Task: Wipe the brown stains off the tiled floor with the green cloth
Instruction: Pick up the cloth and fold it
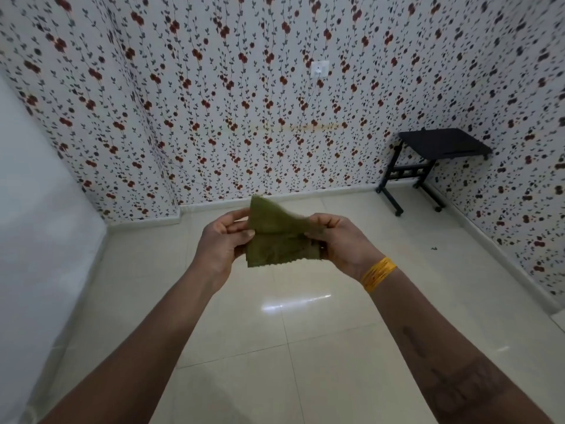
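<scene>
At the centre of the frame I see the green cloth (279,240), held up in the air above the tiled floor (305,347), partly folded with one flap raised. The left hand (224,240) pinches its left edge with curled fingers; the right hand (342,237) grips its right edge, a yellow band (378,274) on that wrist. At right, a black table (440,148) stands against the floral wall (244,102). I cannot make out any brown stains.

Walls: floral wallpaper (244,117), red blooms, white socket plate (320,69) high up.
Floor: glossy cream tiles (305,316), a light glare.
Corner: black wheeled side table (443,145) far right.
</scene>
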